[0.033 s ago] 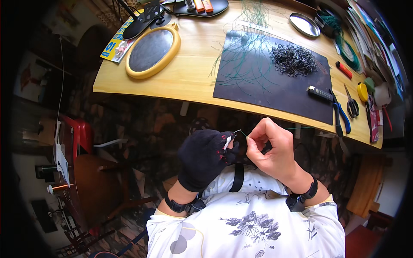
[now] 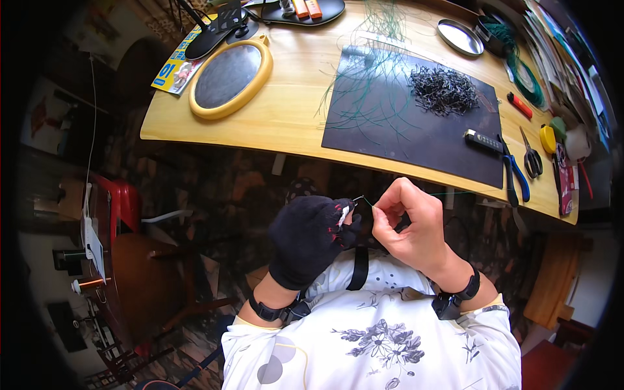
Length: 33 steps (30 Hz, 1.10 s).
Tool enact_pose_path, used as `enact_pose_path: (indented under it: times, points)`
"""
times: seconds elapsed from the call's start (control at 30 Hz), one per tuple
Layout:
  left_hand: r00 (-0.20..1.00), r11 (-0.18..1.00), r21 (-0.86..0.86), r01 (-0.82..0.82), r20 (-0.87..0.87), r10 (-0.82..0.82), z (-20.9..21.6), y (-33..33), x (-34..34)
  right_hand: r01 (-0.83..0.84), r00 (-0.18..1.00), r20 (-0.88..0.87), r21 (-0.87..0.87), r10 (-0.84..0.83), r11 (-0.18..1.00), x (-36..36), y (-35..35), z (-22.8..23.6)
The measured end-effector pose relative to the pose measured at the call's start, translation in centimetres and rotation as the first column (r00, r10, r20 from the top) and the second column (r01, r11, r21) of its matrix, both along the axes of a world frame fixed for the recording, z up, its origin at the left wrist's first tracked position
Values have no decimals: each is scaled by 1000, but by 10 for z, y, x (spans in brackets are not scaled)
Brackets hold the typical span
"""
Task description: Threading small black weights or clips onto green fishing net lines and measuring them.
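Observation:
My left hand, in a black glove with frayed fingertips, is closed in a pinch. A small dark fish hook sticks out from its fingertips, mostly hidden by them. Just to the right, my bare right hand pinches a thin green fishing line between thumb and forefinger. The line runs to the hook, and a length of it trails off to the right past my knuckles. Both hands are above my lap, before the desk's near edge. A heap of dark hooks lies on the black mat.
Cut green lines spread across the mat and desk. At the right lie pliers, scissors, a red-handled tool and a round tin lid. A yellow-framed oval mirror lies at left.

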<state>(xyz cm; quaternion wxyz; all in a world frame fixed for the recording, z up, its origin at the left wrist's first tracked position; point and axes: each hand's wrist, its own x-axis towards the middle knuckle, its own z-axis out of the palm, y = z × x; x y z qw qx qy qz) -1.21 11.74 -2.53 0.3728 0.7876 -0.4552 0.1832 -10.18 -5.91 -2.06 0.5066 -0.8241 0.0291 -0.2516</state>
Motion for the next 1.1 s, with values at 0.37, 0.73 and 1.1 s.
enact_pose_path:
  times: [0.37,0.73,1.1]
  points:
    - [999,999,41,7,36,-9,-2,1,-4,17,997,-71,83,-11,996,-1,-1,-3]
    - [996,996,20,87,-16,-86,-9,5,-6,-40,956,-225,537,188,843,-2,-10,-6]
    - [573,967,-256,-4,-793,-208,-7,-10,-10,-11,938,-198,804,286,595,-3,-17,-9]
